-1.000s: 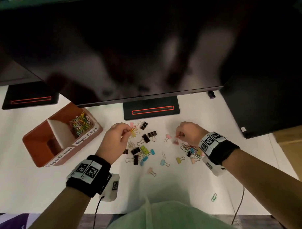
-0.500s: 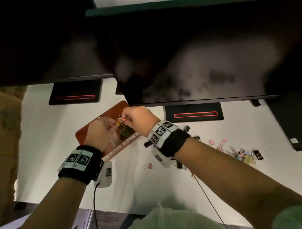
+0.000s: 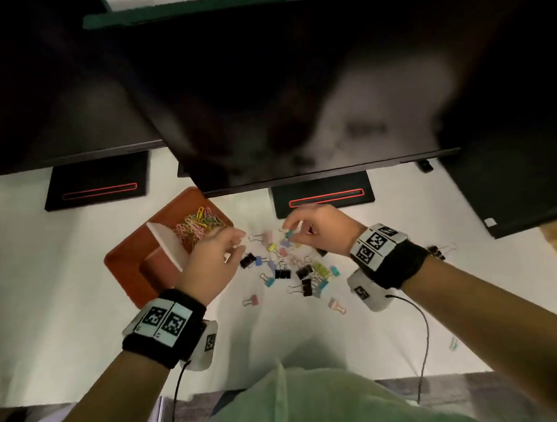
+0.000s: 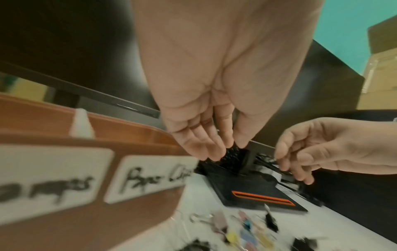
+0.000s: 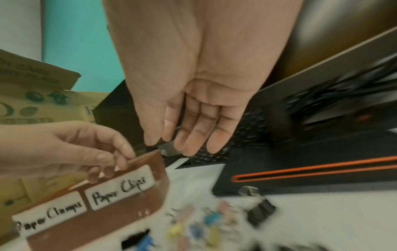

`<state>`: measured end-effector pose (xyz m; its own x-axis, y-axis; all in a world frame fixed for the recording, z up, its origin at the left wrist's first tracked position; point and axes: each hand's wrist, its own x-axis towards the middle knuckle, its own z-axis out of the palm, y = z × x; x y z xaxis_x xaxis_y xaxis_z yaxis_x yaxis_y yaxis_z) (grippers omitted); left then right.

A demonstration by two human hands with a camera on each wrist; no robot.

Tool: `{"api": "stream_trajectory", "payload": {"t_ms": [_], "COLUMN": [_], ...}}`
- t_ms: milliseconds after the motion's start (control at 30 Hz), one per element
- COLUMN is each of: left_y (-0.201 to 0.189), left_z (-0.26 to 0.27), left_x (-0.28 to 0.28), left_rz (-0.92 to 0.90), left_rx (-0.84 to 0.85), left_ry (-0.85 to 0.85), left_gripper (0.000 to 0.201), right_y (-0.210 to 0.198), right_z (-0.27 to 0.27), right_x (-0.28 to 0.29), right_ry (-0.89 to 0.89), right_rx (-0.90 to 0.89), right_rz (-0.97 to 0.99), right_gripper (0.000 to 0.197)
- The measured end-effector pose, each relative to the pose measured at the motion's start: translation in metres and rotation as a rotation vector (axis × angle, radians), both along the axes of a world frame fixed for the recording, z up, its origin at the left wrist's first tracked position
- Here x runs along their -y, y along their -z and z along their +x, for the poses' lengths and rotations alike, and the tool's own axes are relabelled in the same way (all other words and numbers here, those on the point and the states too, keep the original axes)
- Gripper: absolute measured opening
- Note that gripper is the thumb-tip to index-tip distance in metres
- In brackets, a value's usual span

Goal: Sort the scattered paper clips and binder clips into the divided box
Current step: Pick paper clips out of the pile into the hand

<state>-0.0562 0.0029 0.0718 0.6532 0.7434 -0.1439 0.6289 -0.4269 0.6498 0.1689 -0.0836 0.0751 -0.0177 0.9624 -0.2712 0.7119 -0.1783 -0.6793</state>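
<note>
Binder clips [image 3: 284, 267], small folded-metal bodies in black, pink, yellow and blue with wire loop handles, lay scattered on the white table [image 3: 68, 281] just right of the divided box [image 3: 124, 273]. That box was reddish-brown and smooth, with rounded corners, a white partition and two white hand-lettered labels; a tangle of thin coloured wire paper clips [image 3: 197, 224] filled its far compartment. The left hand [image 3: 209, 267] hovered at the box's right edge, fingers relaxed and loosely extended, holding nothing. The right hand [image 3: 316, 231] hung over the scatter right of the box, fingers straight and empty in the wrist view. Half a second earlier both hands had been together over the box's far compartment, the right pinching a paper clip; since then they had moved off to its right.
</note>
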Motion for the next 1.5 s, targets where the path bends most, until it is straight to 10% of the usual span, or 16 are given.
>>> {"api": "stream_trajectory", "payload": {"t_ms": [267, 533, 1000, 1200, 1500], "left_y": [0.025, 0.059, 0.079, 0.083, 0.088], "left_z": [0.089, 0.164, 0.189, 0.181, 0.173], "left_x": [0.073, 0.129, 0.150, 0.152, 0.146], "left_rz": [-0.119, -0.134, -0.185, -0.173, -0.007], "left_rx": [-0.108, -0.262, -0.434, -0.342, -0.401], "left_ry": [0.131, 0.157, 0.007, 0.003, 0.161], "left_gripper": [0.020, 0.023, 0.010, 0.006, 0.006], "right_y": [0.015, 0.058, 0.092, 0.100, 0.106], "right_z": [0.112, 0.159, 0.156, 0.184, 0.208], "right_x": [0.129, 0.219, 0.261, 0.245, 0.211], "right_ry": [0.065, -0.251, -0.466, -0.156, 0.150], "right_rx": [0.112, 0.125, 0.138, -0.014, 0.088], "right_rz": [-0.262, -0.427, -0.238, -0.101, 0.103], "right_gripper": [0.023, 0.033, 0.018, 0.003, 0.054]}}
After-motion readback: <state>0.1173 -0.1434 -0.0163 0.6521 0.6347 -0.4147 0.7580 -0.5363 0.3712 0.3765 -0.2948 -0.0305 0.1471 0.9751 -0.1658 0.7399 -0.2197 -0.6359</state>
